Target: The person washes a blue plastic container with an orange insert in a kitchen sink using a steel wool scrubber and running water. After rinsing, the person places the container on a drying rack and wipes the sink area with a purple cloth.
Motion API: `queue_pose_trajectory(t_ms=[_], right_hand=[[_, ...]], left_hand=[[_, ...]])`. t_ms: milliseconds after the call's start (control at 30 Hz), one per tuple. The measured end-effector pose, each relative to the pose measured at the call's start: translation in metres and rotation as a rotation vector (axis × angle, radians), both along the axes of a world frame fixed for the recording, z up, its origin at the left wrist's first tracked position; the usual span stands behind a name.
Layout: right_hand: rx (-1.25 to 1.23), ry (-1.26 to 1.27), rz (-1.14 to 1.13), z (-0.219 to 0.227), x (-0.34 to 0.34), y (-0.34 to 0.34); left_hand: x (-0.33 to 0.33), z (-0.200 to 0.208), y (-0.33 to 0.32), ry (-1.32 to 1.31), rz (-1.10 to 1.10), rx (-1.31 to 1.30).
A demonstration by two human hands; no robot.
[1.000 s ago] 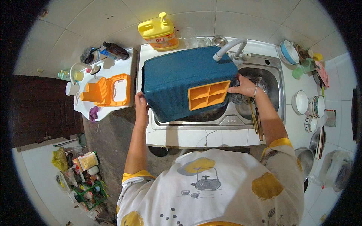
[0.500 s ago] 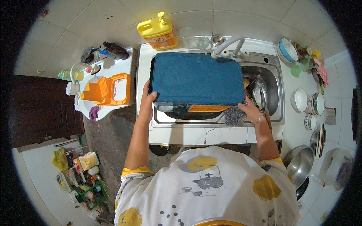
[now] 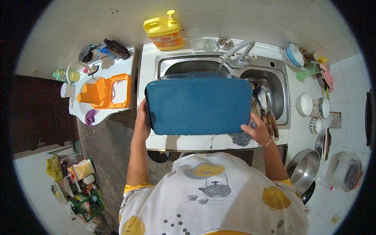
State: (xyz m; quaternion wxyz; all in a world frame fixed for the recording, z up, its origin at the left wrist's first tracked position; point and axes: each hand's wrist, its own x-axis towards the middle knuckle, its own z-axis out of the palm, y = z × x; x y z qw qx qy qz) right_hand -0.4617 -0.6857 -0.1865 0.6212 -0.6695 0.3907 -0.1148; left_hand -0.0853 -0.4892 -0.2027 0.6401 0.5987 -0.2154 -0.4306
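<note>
A large dark blue box-like container (image 3: 199, 105) with rounded corners is held over the front of the sink, its smooth flat side facing up. My left hand (image 3: 143, 119) grips its left end, with the fingers partly hidden behind it. On the right, my right hand (image 3: 256, 128) clasps the near right corner, thumb on the edge. A grey metal scourer (image 3: 239, 139) shows below that corner, next to my right fingers; whether they hold it too is unclear. The white faucet (image 3: 239, 49) points down at the container's far edge, where wetness glints.
The steel double sink (image 3: 284, 90) holds utensils with wooden handles (image 3: 270, 119) in its right basin. Behind stands a yellow pump jug (image 3: 163, 33) beside glasses. Bowls (image 3: 304, 104) and a metal basin (image 3: 303, 166) sit at right. An orange plastic rack (image 3: 117, 92) rests on the left washbasin.
The container has come nearer to me and tilted, showing a smoother side. Both hands moved nearer with it, and the scourer sits lower, over the counter's front edge.
</note>
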Motion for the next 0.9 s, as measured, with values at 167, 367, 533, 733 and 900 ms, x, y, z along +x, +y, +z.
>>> queue_pose_trajectory(t_ms=[167,367,533,733,900], right_hand=[[-0.120,0.000,0.019,0.037,0.009,0.018],[-0.323,0.125,-0.018,0.035,-0.011,0.030],[-0.445,0.196,-0.092,0.046,-0.010,0.046],[-0.617,0.253,-0.227,0.041,-0.028,0.077],[-0.713,0.340,-0.346,0.052,-0.010,0.095]], left_hand=[[0.011,0.020,-0.003,0.052,-0.106,0.136],[0.020,-0.015,-0.027,0.310,-0.208,0.237],[0.021,-0.064,-0.076,0.406,-0.145,0.392],[0.002,-0.083,-0.143,0.580,-0.307,0.253],[-0.001,-0.070,-0.190,0.580,-0.332,0.183]])
